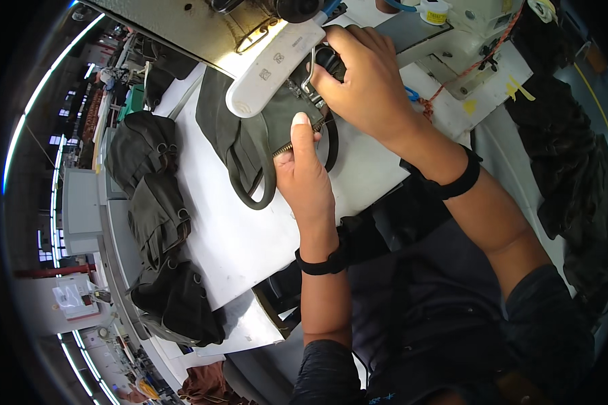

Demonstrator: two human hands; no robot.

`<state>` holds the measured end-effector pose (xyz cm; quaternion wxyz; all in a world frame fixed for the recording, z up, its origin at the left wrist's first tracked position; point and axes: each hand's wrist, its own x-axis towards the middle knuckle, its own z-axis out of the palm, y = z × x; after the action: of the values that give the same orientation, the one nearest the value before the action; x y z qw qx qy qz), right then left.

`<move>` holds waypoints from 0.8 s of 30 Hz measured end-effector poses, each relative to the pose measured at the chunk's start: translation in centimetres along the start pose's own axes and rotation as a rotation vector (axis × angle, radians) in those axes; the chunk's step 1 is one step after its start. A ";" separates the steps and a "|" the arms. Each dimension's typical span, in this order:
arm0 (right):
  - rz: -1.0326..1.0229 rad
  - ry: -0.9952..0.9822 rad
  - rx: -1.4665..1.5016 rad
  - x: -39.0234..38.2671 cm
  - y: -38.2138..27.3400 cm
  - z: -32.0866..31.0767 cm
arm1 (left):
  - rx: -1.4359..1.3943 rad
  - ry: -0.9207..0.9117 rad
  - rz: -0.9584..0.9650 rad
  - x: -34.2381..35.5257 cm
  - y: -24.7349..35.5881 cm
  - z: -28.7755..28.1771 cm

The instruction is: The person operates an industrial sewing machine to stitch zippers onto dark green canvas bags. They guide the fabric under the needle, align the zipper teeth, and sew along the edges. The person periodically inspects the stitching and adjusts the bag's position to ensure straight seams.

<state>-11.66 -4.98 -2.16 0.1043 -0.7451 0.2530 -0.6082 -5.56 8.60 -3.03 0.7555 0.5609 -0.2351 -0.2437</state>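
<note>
A dark olive bag (223, 135) with a looped strap lies under the sewing machine (189, 34). A pale bar-shaped fitting (270, 77) juts over it. My left hand (304, 169) is closed on the bag's zippered edge, thumb on top, below the metal presser foot (314, 94). My right hand (365, 84) is closed, fingers curled near the fitting's upper end and thumb beside a metal lever; what it grips is hidden.
More olive bags (152, 209) lie along the left of the white table (243, 256). Dark fabric pieces (561, 175) hang at the right. A small yellow-labelled bottle (434, 12) and an orange cord (466, 74) are on the machine's right. Brown fabric (203, 385) sits at lower left.
</note>
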 end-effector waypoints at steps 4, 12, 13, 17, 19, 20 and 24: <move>-0.031 0.009 -0.032 -0.2 0.0 0.2 | -0.057 -0.005 0.063 0.0 -0.4 0.2; 0.010 -0.021 -0.052 -0.1 -0.5 -0.4 | -0.389 0.059 -0.014 0.7 -0.5 3.0; 0.015 -0.016 -0.054 -0.2 -0.6 -0.3 | -0.421 0.070 -0.034 1.3 -0.6 2.6; 0.039 0.002 -0.059 -0.5 -0.6 0.0 | -0.530 0.013 -0.093 2.0 0.2 1.8; 0.025 0.029 -0.070 -0.6 -0.3 0.2 | -0.526 0.087 -0.092 1.5 0.1 1.8; 0.017 0.039 -0.068 -0.5 -0.4 0.3 | -0.526 0.061 -0.097 1.4 0.2 1.4; -0.005 0.059 -0.074 -0.4 -0.2 0.1 | -0.666 0.009 -0.186 1.3 -0.3 -0.6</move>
<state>-11.60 -4.65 -2.45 0.0679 -0.7309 0.2765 -0.6203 -4.23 8.13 -3.39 0.8727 0.3038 -0.0871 -0.3722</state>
